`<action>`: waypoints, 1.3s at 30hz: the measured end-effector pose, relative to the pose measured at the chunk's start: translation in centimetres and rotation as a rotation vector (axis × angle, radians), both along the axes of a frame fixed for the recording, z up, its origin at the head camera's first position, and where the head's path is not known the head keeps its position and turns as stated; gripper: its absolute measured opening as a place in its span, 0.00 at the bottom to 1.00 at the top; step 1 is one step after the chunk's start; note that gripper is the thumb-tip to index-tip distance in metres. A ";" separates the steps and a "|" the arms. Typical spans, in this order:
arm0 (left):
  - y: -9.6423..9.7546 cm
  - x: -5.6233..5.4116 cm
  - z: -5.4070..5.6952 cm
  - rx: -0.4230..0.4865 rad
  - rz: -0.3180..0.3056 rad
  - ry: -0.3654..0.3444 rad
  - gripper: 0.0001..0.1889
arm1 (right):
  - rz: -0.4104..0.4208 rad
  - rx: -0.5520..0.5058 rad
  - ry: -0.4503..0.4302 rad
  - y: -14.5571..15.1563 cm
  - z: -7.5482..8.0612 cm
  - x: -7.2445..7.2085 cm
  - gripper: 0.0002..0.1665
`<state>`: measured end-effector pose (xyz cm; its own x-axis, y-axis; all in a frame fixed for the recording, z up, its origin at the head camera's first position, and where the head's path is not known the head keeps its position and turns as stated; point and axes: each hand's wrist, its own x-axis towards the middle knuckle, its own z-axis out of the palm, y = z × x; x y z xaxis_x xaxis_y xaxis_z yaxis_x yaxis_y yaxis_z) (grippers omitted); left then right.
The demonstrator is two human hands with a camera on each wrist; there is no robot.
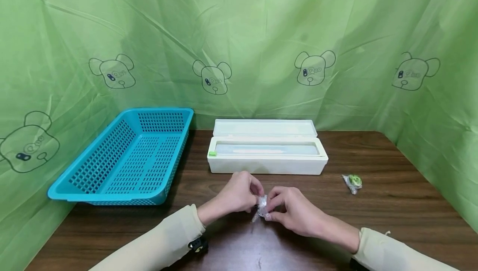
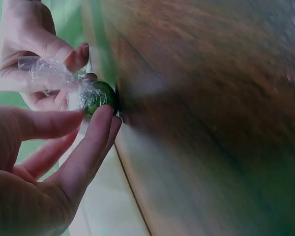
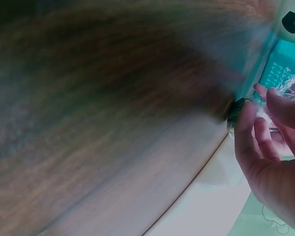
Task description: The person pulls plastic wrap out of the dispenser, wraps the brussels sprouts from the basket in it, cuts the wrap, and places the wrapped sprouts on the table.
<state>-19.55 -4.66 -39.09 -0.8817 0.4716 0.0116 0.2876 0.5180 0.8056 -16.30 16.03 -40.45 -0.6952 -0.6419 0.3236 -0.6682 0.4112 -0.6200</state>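
Observation:
Both hands meet over the table's front middle, around a small dark-green round piece (image 2: 102, 97) bundled in clear plastic wrap (image 1: 262, 204). With thumb and fingertips my left hand (image 1: 240, 192) pinches the green piece from its left side. My right hand (image 1: 298, 213) pinches the gathered wrap on the other side, its thumb and fingers curled in close. In the left wrist view loose crumpled film (image 2: 46, 73) sticks out by the right hand's fingers. The right wrist view catches the green piece (image 3: 234, 115) partly hidden behind fingertips.
A white wrap dispenser box (image 1: 267, 165) with its lid raised stands behind the hands. At the left is a blue plastic basket (image 1: 164, 179). Another film-wrapped light-green piece (image 1: 354, 181) lies to the right on the wooden table (image 1: 396, 204). Green curtains (image 1: 254, 22) enclose the table.

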 end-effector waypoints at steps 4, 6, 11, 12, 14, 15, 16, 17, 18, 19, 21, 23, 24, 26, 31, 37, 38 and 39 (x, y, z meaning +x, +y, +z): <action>-0.1 0.1 0.3 0.006 -0.004 -0.041 0.10 | 0.028 0.014 0.063 0.1 -0.1 0.0 0.10; -0.2 0.2 0.4 0.019 -0.013 -0.065 0.08 | 0.038 0.020 0.078 0.1 -0.1 0.1 0.11; -0.2 0.3 0.5 0.019 -0.027 -0.076 0.01 | 0.015 0.056 0.097 0.1 -0.1 0.1 0.13; -0.2 0.4 0.5 0.014 -0.025 -0.066 0.02 | 0.005 0.065 0.097 0.1 0.0 0.2 0.13; -0.1 0.4 0.4 0.000 -0.017 -0.050 0.04 | -0.013 0.077 0.092 0.0 0.0 0.3 0.13; -0.1 0.4 0.4 -0.008 -0.014 -0.041 0.05 | -0.022 0.077 0.080 0.0 0.1 0.3 0.13; -0.1 0.4 0.3 -0.018 -0.012 -0.031 0.05 | -0.025 0.068 0.063 0.0 0.1 0.4 0.12; -0.1 0.4 0.2 -0.028 -0.013 -0.017 0.06 | -0.031 0.053 0.036 0.0 0.1 0.4 0.12; -0.1 0.4 0.2 -0.033 -0.014 -0.008 0.06 | -0.039 0.038 0.006 0.1 0.2 0.4 0.11; 0.0 0.4 0.2 -0.036 -0.013 -0.006 0.06 | -0.048 0.023 -0.030 0.1 0.3 0.4 0.10; 0.0 0.4 0.1 -0.041 -0.011 0.008 0.08 | -0.064 -0.016 -0.126 0.2 0.4 0.4 0.07; 0.0 0.4 0.1 -0.049 -0.004 0.020 0.10 | -0.081 -0.052 -0.230 0.4 0.5 0.2 0.04; 0.0 0.4 0.1 -0.044 0.002 0.008 0.10 | -0.093 -0.063 -0.287 0.4 0.5 0.1 0.04; 0.0 0.4 0.1 -0.038 0.013 -0.011 0.11 | -0.118 -0.100 -0.406 0.5 0.6 -0.2 0.04; 0.0 0.6 0.1 -0.037 0.024 -0.036 0.11 | -0.209 -0.182 -0.646 0.2 0.6 -0.9 0.06; -0.2 0.6 0.3 -0.018 0.001 -0.024 0.09 | -0.257 -0.196 -0.718 -0.3 0.4 -1.6 0.15; -0.3 0.6 0.3 0.009 -0.006 -0.053 0.10 | -0.260 -0.191 -0.723 -0.4 0.4 -1.6 0.14; -0.4 0.7 0.5 0.020 -0.012 -0.062 0.11 | -0.265 -0.186 -0.726 -0.4 0.4 -1.7 0.14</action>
<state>-18.87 -5.07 -38.59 -0.8751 0.4827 -0.0334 0.2430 0.4981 0.8324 -18.01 15.60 -40.02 -0.8955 -0.4055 -0.1834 0.0348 0.3470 -0.9372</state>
